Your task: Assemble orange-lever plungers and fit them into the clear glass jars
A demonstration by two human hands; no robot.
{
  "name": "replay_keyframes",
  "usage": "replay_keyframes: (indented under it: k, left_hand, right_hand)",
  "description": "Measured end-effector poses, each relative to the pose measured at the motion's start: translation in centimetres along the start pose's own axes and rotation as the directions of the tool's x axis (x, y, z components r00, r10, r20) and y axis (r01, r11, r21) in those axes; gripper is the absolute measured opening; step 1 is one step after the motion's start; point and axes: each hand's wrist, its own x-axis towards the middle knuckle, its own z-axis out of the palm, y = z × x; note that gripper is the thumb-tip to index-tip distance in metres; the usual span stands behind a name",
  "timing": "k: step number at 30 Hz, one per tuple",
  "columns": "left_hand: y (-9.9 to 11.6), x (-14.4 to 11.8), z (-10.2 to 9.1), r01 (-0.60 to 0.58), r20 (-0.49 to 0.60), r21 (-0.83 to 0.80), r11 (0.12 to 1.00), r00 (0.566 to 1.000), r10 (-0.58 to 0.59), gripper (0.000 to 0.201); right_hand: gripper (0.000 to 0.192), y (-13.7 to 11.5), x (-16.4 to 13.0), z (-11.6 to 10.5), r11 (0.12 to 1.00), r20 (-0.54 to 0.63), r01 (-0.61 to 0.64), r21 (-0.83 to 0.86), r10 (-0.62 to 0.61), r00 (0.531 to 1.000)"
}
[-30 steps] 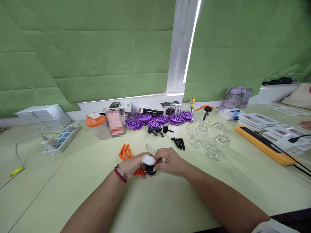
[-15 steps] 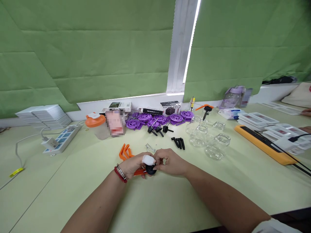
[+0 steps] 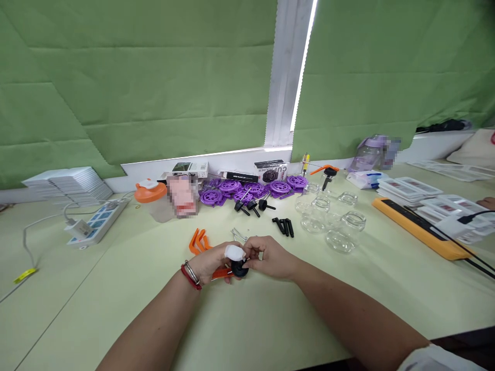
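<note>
Vs. 1 s ago, little changed: black round part [image 3: 240,269] w/ orange lever [image 3: 221,274] kept pinched by both hands, left [image 3: 211,264] & right [image 3: 270,257], fingers closed, above surface [image 3: 270,319].

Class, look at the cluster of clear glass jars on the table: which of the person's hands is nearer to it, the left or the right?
Right. The right hand lies just short of the glass jars, on their near left; the left hand is farther left, and both pinch a small black part.

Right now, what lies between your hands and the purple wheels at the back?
In the head view: metal clips just beyond the hands, then black pegs before the purple wheels.
</note>
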Motion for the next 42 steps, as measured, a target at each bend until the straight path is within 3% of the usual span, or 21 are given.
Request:
replay_keyframes:
  k: [42]
  left_hand:
    - [0.13,-0.13,-0.18,0.040,0.018,-0.006,0.999,0.999,-0.040,0.054]
  right_hand:
    - [0.014,0.89,0.10,0.14,0.998,0.026,-0.011,0.058,0.009,1.000]
